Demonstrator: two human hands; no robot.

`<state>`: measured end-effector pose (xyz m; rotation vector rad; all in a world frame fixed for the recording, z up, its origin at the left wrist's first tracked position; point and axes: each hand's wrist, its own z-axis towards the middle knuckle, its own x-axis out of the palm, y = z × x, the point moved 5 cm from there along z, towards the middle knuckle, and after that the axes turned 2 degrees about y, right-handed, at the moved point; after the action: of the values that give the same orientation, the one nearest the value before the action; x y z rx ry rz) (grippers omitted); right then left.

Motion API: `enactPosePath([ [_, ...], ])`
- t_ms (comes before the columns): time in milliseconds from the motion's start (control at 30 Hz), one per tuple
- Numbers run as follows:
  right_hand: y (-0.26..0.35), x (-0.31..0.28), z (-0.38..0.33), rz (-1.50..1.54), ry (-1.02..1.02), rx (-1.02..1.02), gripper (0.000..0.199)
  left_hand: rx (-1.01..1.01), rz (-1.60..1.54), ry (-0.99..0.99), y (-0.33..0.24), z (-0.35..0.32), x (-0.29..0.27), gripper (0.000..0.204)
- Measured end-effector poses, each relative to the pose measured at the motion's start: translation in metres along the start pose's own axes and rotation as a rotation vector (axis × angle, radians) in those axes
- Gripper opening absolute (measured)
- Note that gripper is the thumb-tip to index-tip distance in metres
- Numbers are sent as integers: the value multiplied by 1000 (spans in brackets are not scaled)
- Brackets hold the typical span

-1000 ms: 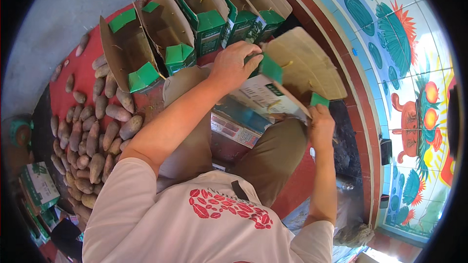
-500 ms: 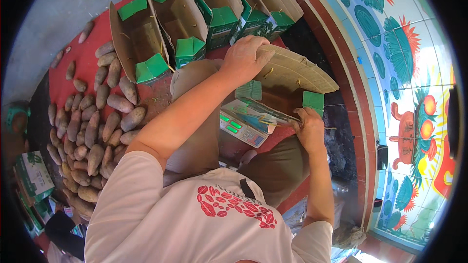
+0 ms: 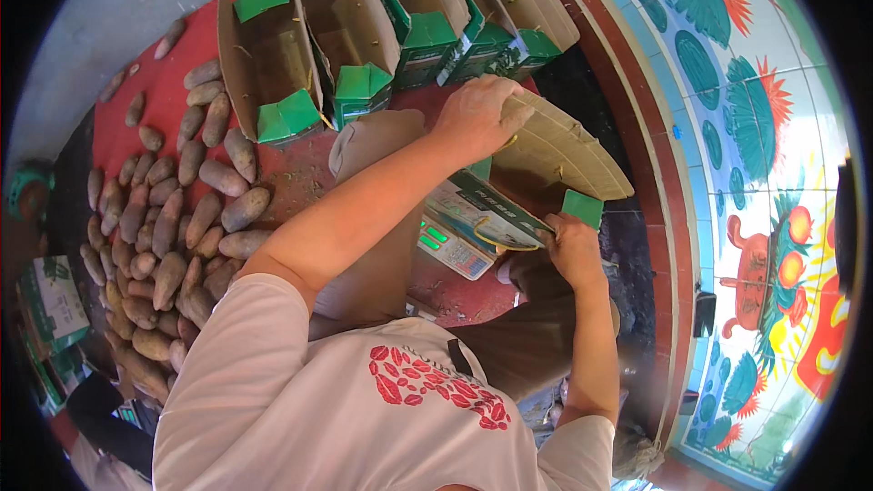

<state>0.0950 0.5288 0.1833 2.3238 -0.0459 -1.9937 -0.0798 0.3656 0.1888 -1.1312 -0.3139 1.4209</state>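
Observation:
An open green-and-brown cardboard box [image 3: 538, 162] stands in front of me, on or against a digital scale [image 3: 461, 253] with a lit green display. My left hand [image 3: 479, 115] is closed over the upper left corner of its far flap, with the thumb on the inner side. The near side's right end is pinched in my right hand [image 3: 575, 247]. That near panel shows its printed outer face and a yellow cord handle [image 3: 503, 238]. A green end flap [image 3: 583, 208] sticks up beside my right hand. Part of the box floor is hidden by the near panel.
Several open boxes [image 3: 271, 64] stand in a row at the back. A large heap of sweet potatoes [image 3: 170, 245] lies on the red mat [image 3: 296, 173] to my left. A tiled curb [image 3: 668, 209] and a painted wall [image 3: 755, 145] border the right. Stacked cartons [image 3: 55, 309] are at far left.
The near panel now shows more of its printed outside and its cord. My right knee has shifted right, baring more red mat. Both hands keep hold of the box; the view has shifted slightly.

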Motion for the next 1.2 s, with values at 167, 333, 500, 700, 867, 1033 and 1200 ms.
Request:
enactPosePath([
  [167,3,-3,-2,13,-55,-29,9,15,19,-35,-4,-1,8,30],
  [333,6,-5,-13,62,-156,-41,10,-12,75,-20,-8,-8,27,30],
  [500,2,-2,-15,81,-228,-9,13,18,69,-17,-9,-12,31,31],
  [700,-6,-4,-17,116,-276,-29,13,38,66,20,-11,-17,36,30],
  [867,-1,-3,-22,112,-230,-74,12,76,95,-5,-12,-18,31,28],
  [1033,4,-8,-22,148,-319,-111,12,92,72,-33,-15,-19,26,28],
  [1200,15,-12,-20,208,-262,-105,14,114,83,-60,-17,-21,24,27],
])
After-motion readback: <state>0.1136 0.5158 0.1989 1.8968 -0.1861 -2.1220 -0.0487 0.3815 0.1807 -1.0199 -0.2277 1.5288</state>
